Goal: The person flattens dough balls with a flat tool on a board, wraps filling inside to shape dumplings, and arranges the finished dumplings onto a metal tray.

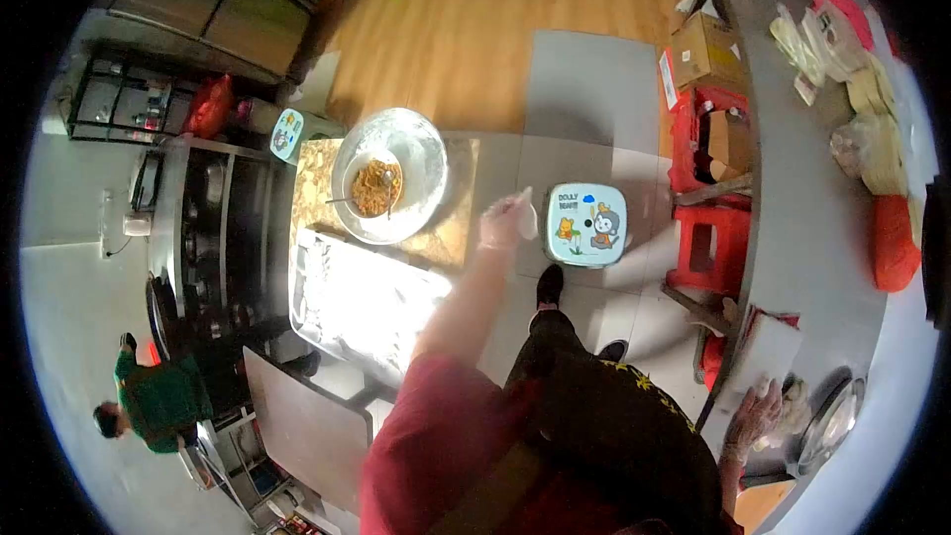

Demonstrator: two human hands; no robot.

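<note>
My left hand [503, 222], in a clear plastic glove, is stretched forward over the floor with its fingers closed together. A pale, filmy piece [531, 218] shows at its fingertips; whether this is loose glove or something held is unclear. Just right of it stands a light-blue stool [586, 226] with cartoon animals on its top. Also gloved, my right hand [757, 412] rests at the side counter with its fingers apart. It is beside a white stack [769, 349], perhaps paper or bags, and a crumpled clear plastic bag [791, 414].
A large metal bowl [424, 160] holding brown food and utensils stands on a patterned table [458, 166]. Near it is a brightly lit tray [371, 302]. Red stools [715, 248] and a cardboard box [705, 52] line the counter [814, 173]. Another person [158, 391] is at far left.
</note>
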